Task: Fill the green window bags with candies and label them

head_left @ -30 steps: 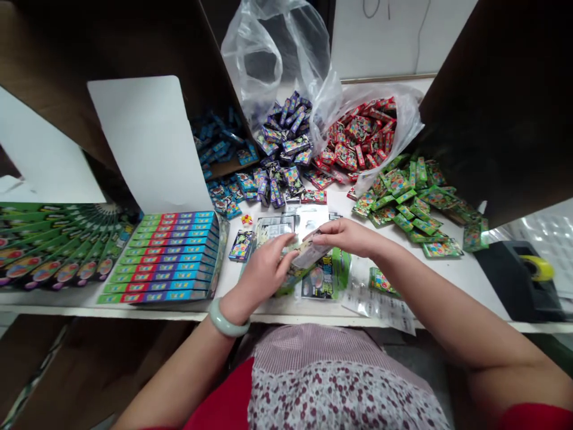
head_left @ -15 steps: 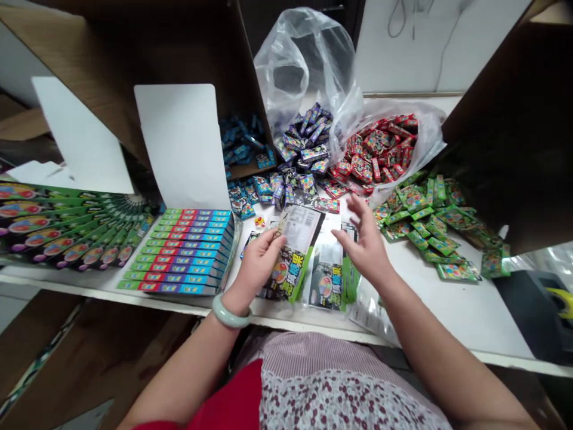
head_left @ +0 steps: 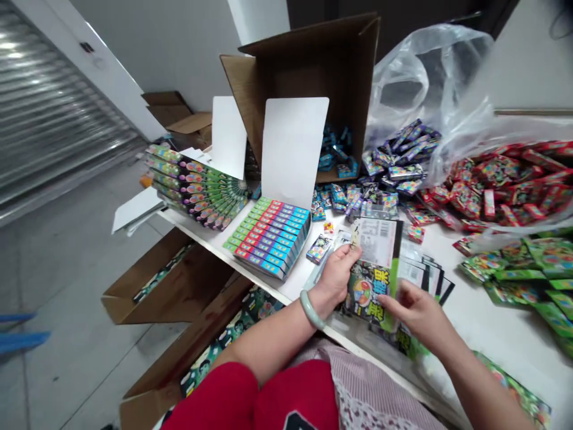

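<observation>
Right of the frame's centre, the left hand (head_left: 335, 278) is pinching the printed card's (head_left: 375, 257) left edge; the right hand (head_left: 418, 307) is bringing its thumb over the opposite edge, grip unclear. White worktop (head_left: 481, 313) is stretching toward green packets (head_left: 532, 263), far right.

"What can be read on the packet (head_left: 358, 285) gripped by the left hand (head_left: 336, 273)?"

"Large yellow Chinese characters (head_left: 379, 288) are printed beside the grip, toward the right hand (head_left: 416, 313); 果 can be made out, the others less surely."

"And above them?"

"On the white panel (head_left: 378, 254), just beyond the grip, small print (head_left: 367, 242) and a barcode (head_left: 385, 229) are borne, too fine to be read."
</observation>
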Demonstrator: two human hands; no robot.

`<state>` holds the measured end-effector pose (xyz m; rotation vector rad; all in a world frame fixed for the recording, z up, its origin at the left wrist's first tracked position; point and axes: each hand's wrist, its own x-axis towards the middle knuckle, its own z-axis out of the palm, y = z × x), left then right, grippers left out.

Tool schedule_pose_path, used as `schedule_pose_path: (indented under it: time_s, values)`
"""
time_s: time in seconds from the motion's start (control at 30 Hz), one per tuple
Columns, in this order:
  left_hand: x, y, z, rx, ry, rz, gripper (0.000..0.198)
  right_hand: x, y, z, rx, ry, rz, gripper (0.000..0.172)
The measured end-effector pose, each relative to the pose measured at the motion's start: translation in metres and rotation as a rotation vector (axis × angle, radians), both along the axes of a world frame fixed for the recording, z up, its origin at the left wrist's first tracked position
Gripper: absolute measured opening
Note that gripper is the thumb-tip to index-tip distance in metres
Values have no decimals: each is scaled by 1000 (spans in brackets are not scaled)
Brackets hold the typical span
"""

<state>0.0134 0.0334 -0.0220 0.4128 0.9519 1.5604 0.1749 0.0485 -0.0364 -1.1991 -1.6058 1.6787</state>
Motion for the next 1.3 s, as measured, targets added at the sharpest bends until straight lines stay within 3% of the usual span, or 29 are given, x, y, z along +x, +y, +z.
schedule_pose_path:
  time_s: [0.07,0.2,0.33,0.4,0.5,0.57,0.67,0.73,0.83,0.93,1.1,1.2,1.3]
  values:
    - [-7,-5,1,-5,-4,-41,38,-2,-3,-3,-18,-2,-50,38]
    - [-20,-27,-3,-94,80,-378,36,-1,-2,-3,-57,36,-180,41]
    - [-27,-44,-12,-137,32,-475,43,0,-6,-7,-121,67,-156,45]
    - [-27,-42,-12,-162,51,-459,44,-1,-12,-11,-148,96,-167,44]
    - [-21,-25,-3,-107,153,-284,43,-2,-22,-18,-140,100,-147,43]
    - [-14,-11,6,-19,183,-157,38,1,-27,-18,-136,99,-84,41]
    - [-3,-1,12,52,191,-77,32,12,-26,-8,-163,144,35,31]
    - [3,-3,11,52,220,-94,36,22,-19,5,-109,188,-19,36]
    - [8,-14,8,58,275,-224,57,33,-7,24,72,208,-229,61]
    - [4,-23,8,127,325,-327,66,34,-3,33,175,152,-283,63]
    - [-13,-30,9,187,549,-451,48,33,-11,26,259,42,-182,47]
    - [-19,-29,7,242,840,-354,25,35,-11,25,273,-9,-117,28]
    - [-20,-22,8,308,1049,-230,13,36,-5,28,255,-16,-88,21]
